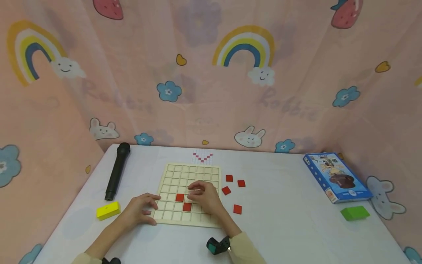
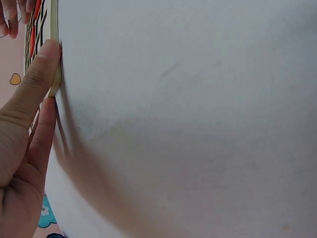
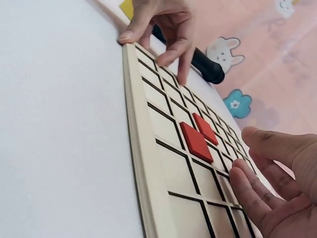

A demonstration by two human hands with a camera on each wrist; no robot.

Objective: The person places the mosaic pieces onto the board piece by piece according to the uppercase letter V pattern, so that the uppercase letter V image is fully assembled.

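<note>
Pale wooden grid board (image 1: 189,192) lying flat on the white table (image 1: 280,220), steadied at its near left corner

The corner is pressed by the left hand (image 1: 140,209), fingers straight; the right hand (image 1: 206,196) is held loosely curled, empty, beside two red square tiles (image 1: 183,202)

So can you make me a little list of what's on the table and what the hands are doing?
board: wooden grid board, two red tiles set in it
loose tiles: four red tiles right of the board
left hand: steadies the board's near left corner
right hand: rests over the grid, grip empty as far as visible
left side: black microphone, yellow block
right side: blue box, green block
</note>
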